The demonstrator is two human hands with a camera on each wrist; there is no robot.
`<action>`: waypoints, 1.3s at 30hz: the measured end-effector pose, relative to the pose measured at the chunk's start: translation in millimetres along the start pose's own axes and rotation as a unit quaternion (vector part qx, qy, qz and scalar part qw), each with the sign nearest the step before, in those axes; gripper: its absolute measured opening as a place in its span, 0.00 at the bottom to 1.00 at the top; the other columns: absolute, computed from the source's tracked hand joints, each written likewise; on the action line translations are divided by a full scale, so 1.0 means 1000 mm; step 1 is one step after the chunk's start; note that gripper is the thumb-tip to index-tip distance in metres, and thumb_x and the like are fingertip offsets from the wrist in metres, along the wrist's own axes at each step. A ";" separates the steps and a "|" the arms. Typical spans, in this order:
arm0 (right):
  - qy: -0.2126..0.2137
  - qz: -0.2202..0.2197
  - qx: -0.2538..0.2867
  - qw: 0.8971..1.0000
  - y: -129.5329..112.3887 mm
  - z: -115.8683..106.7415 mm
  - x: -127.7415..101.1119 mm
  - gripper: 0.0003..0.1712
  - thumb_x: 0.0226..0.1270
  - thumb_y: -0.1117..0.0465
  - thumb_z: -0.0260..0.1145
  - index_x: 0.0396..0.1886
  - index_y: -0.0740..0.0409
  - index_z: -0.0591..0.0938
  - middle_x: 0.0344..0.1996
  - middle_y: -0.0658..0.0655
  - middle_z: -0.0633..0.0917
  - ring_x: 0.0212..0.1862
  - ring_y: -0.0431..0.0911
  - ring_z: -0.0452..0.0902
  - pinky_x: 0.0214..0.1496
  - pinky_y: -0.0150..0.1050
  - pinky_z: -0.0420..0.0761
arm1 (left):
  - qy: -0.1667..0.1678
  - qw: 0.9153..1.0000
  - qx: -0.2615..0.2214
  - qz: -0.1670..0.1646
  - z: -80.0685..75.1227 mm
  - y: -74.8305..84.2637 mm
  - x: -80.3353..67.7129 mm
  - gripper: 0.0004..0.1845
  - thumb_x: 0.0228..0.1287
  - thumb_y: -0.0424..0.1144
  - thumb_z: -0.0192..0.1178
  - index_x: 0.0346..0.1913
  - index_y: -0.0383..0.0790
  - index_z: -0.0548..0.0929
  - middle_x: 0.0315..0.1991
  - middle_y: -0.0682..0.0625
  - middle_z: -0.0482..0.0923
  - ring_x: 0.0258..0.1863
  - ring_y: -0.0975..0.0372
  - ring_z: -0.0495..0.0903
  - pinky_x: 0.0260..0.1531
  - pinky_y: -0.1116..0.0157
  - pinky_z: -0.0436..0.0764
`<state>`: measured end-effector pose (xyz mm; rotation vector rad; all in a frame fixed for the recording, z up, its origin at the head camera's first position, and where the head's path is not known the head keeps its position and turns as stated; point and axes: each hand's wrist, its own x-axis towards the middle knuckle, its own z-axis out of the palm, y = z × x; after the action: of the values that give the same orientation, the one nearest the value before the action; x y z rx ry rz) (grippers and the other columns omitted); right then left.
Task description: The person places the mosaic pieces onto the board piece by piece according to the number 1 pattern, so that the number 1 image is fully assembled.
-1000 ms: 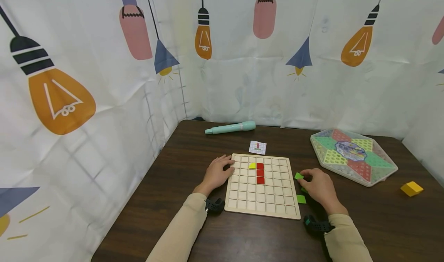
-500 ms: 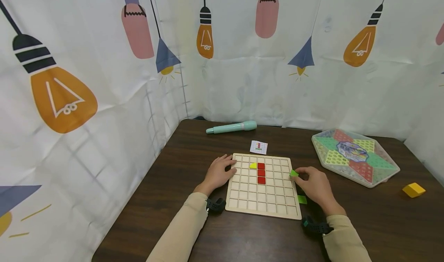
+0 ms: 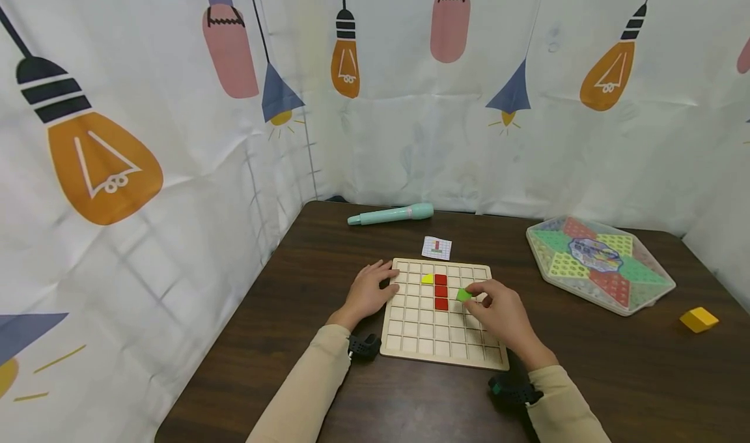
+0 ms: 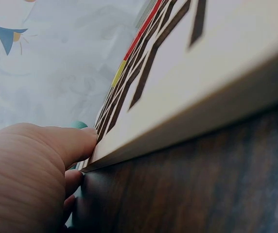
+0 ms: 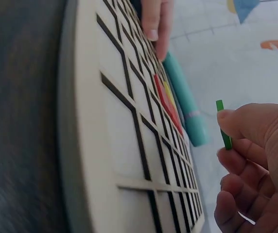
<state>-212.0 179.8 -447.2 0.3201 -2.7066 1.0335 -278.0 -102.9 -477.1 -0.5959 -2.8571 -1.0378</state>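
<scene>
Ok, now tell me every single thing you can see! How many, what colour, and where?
Board: 1, pale wood, on the table
Red tiles: 3, red, in a column on the board
Yellow tile: 1, yellow, left of the top red one
Green tile: 1, green, held above the board
Card: 1, white with a coloured pattern, beyond the board
Stick: 1, teal, near the table's far edge
Box: 1, many colours, far right
Block: 1, yellow, right
Table: 1, dark brown, underneath
Curtain: count unclear, white with lamp prints, around the table
Sleeves: 2, beige, on the arms
Wristbands: 2, black, one per wrist
Left hand: 1, bare, touching the board's left edge
Right hand: 1, bare, pinching the green tile
</scene>
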 end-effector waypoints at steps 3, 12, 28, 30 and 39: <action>0.000 -0.008 0.005 1.000 -0.005 0.006 0.000 0.11 0.53 0.55 0.69 0.38 0.48 0.83 0.34 0.46 0.80 0.25 0.41 0.67 0.21 0.33 0.69 | 0.000 1.000 0.001 0.000 0.000 0.000 0.000 0.22 0.64 0.47 0.54 0.61 0.48 0.73 0.66 0.52 0.60 0.68 0.59 0.52 0.67 0.56 0.45; -0.027 -0.029 0.012 0.999 -0.019 0.026 -0.005 0.10 0.50 0.57 0.71 0.35 0.48 0.84 0.31 0.43 0.79 0.24 0.38 0.68 0.23 0.30 0.71 | 0.000 1.000 0.001 -0.003 0.002 -0.001 0.002 0.22 0.64 0.48 0.54 0.60 0.50 0.73 0.66 0.53 0.60 0.68 0.60 0.51 0.68 0.56 0.45; -0.022 -0.047 0.017 0.999 -0.025 0.045 -0.007 0.11 0.50 0.55 0.72 0.35 0.45 0.84 0.31 0.41 0.78 0.25 0.38 0.66 0.24 0.30 0.68 | 0.010 1.000 0.004 -0.013 0.003 -0.002 0.004 0.22 0.62 0.48 0.57 0.59 0.51 0.75 0.65 0.55 0.61 0.68 0.62 0.52 0.68 0.58 0.46; -0.024 -0.052 0.014 0.998 -0.025 0.046 -0.007 0.10 0.50 0.54 0.71 0.35 0.44 0.84 0.31 0.39 0.77 0.25 0.38 0.66 0.23 0.29 0.68 | 0.011 1.000 0.007 -0.014 0.003 -0.002 0.004 0.22 0.62 0.48 0.57 0.59 0.51 0.75 0.65 0.55 0.61 0.68 0.62 0.52 0.68 0.58 0.46; -0.038 -0.065 -0.028 0.997 -0.024 0.051 -0.008 0.11 0.51 0.51 0.71 0.36 0.44 0.84 0.31 0.38 0.76 0.24 0.35 0.65 0.24 0.29 0.67 | 0.014 1.000 0.011 -0.009 0.003 -0.003 0.004 0.22 0.62 0.49 0.56 0.59 0.50 0.75 0.65 0.55 0.62 0.67 0.61 0.53 0.67 0.57 0.48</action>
<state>-204.4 128.6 -471.4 0.5271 -2.7342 0.9252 -282.5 -102.0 -481.0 -0.5516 -2.8510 -1.0079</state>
